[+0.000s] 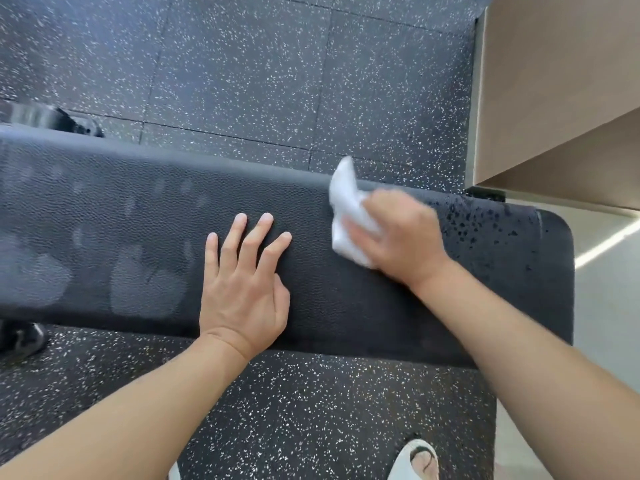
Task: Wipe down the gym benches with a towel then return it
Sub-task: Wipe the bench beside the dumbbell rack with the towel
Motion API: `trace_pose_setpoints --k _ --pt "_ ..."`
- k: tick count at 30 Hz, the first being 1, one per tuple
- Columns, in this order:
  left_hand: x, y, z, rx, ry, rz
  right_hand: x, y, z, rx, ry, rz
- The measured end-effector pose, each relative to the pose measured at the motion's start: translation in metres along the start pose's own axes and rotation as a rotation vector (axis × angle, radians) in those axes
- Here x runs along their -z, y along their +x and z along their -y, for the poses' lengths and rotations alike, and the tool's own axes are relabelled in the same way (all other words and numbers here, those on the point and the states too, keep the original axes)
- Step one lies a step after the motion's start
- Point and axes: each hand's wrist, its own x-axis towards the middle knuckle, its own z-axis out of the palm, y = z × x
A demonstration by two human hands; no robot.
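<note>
The right hand (398,237) has its fingers curled round a bunched white towel (346,216), pressing it on the black bench pad (138,220), which here serves as the table. The pad's long axis runs left to right. Wet droplets (485,223) lie just right of the towel, toward the pad's rounded end, so the right hand is much nearer them. The left hand (242,285) rests flat with fingers spread, left of the towel, holding nothing
</note>
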Motion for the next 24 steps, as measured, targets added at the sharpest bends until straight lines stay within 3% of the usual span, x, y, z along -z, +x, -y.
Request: trace_pose_setpoints --k 2,4,10,15,18,21,24 --pt "0.0 0.0 0.0 0.003 -0.002 0.004 -0.006 0.038 -0.007 -0.248 0.08 -0.023" --pt "0.001 0.0 0.0 -0.001 -0.002 0.009 -0.011 0.056 -0.004 -0.366 0.126 -0.008" --pt "0.001 0.0 0.0 -0.002 -0.008 0.004 -0.002 0.03 0.025 -0.381 0.071 -0.045" --pt "0.002 0.0 -0.001 0.003 -0.028 0.011 0.016 -0.086 0.08 -0.132 0.173 -0.041" --pt "0.003 0.0 -0.001 0.007 -0.031 0.017 0.034 -0.141 0.058 -0.007 0.23 0.012" --pt "0.004 -0.001 -0.001 0.007 -0.031 0.027 0.046 -0.155 0.026 -0.152 0.134 -0.044" --pt "0.007 0.0 -0.001 0.012 -0.041 0.053 0.037 -0.154 0.04 -0.379 0.024 -0.137"
